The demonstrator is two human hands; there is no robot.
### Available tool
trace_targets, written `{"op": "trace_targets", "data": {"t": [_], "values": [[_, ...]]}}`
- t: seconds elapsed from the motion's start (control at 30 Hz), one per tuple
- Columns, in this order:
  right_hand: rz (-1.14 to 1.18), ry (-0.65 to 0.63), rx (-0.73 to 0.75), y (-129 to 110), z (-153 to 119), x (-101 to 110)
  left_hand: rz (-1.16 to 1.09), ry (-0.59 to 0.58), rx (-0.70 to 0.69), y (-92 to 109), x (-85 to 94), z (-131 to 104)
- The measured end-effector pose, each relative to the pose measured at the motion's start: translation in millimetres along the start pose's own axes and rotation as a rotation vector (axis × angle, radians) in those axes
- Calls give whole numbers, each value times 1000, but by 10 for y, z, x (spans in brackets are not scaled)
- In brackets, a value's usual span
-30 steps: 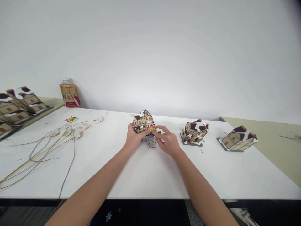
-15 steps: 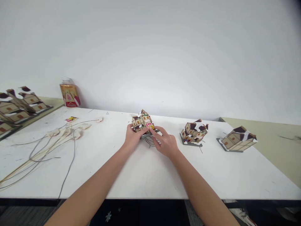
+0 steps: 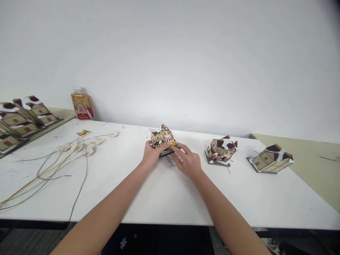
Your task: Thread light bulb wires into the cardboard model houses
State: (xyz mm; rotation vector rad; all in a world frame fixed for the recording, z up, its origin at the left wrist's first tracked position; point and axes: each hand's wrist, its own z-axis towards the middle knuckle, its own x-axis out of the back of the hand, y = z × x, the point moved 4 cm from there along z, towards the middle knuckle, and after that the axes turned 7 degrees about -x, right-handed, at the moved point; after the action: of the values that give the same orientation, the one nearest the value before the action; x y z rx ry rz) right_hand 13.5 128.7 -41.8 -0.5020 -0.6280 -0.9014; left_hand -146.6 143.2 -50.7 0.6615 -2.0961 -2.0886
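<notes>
Cardboard, printed with shop fronts, makes up the small model house (image 3: 162, 137) standing mid-counter (image 3: 164, 191); the left hand (image 3: 152, 156) grasps its left side and the right hand (image 3: 187, 161) grips its base edge, thin wires (image 3: 170, 162) trailing beneath.

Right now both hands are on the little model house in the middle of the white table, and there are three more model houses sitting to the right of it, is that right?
Not quite. The head view shows only two model houses to its right: one close by and one farther right. Both the left hand and the right hand are on the little model house in the middle of the white table.
</notes>
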Motion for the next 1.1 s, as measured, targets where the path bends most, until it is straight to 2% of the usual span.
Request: {"op": "trace_targets", "data": {"t": [0.23,0.57,0.87,1.1], "values": [[-77,25,-56,-83,9,-21,-35,4,25,-5,-2,23],[101,4,-39,-36,-1,-25,-51,-4,47,15,-4,-5],[99,-116,-76,-8,-2,-79,-40,1,50,-19,10,15],[78,-118,-61,-18,-4,-76,2,-15,13,30,15,-12]]}}
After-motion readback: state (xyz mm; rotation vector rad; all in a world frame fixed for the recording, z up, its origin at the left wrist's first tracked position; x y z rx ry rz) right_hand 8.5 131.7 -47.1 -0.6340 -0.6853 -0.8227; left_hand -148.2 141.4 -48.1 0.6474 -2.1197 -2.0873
